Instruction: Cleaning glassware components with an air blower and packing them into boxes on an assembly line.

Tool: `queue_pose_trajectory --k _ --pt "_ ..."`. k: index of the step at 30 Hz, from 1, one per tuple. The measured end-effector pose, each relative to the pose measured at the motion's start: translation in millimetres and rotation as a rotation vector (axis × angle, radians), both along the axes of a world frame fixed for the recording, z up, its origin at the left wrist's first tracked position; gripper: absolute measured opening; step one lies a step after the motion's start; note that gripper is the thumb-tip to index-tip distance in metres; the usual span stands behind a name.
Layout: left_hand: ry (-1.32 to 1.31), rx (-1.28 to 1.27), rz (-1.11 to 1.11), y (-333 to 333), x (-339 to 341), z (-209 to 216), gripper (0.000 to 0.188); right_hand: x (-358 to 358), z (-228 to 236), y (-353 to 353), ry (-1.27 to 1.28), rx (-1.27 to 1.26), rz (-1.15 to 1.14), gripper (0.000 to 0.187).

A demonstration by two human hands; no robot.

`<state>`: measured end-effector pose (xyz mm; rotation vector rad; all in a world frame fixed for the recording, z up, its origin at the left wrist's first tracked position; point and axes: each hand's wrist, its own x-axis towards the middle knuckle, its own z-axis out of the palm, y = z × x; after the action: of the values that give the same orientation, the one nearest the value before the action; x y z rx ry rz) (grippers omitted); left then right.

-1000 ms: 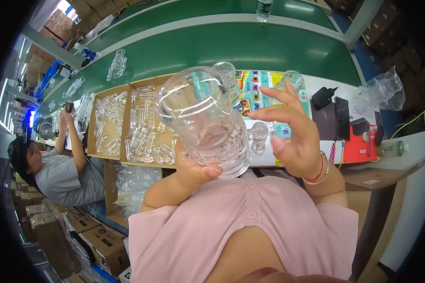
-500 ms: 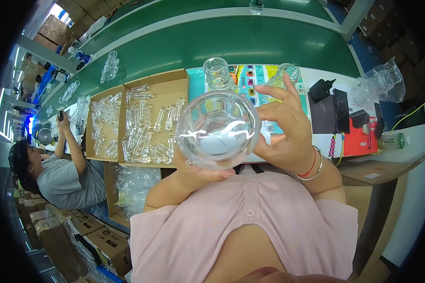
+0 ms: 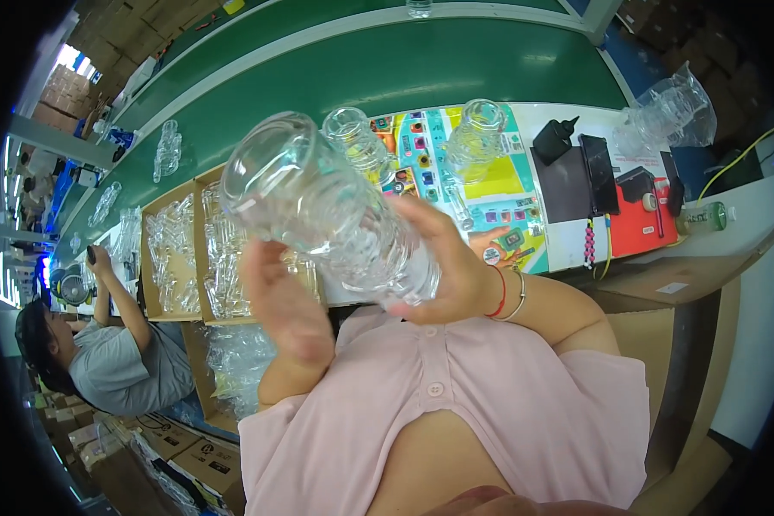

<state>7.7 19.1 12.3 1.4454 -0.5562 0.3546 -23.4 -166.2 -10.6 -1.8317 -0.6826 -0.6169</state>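
Before my pink fabric top (image 3: 490, 370), the clear, wide-mouthed glass vessel (image 3: 340, 215) was tilted, its lower end grasped by my right hand (image 3: 447, 267), my left hand (image 3: 285, 301) open beside it, and I judged it stiff, slippery and fragile, best gripped around its body.

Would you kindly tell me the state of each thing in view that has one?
Glass vessel, held tilted
Right hand, closed around the vessel's lower part
Left hand, open, blurred, contact unclear
Cardboard tray, open-topped, holding glass pieces
Plastic bag, glassware inside
Green bottle, lying on its side
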Motion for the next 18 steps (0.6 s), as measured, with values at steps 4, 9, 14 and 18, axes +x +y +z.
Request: queue_pose_trajectory --k 4,9,14,18 --pt "0.302 -0.266 -0.263 4 -2 8 0.097 -10 -6 5 0.617 0.588 0.813 0.089" --pt "0.512 -0.51 -0.811 4 -15 2 0.092 -14 -10 3 0.701 0.363 0.969 0.084" --pt "0.32 -0.391 -1.016 16 1 1 0.083 -18 13 -1 0.693 0.09 0.944 0.082" --pt "0.133 -0.209 -0.979 21 -14 14 0.08 -31 28 1 0.454 -0.152 0.669 0.087"
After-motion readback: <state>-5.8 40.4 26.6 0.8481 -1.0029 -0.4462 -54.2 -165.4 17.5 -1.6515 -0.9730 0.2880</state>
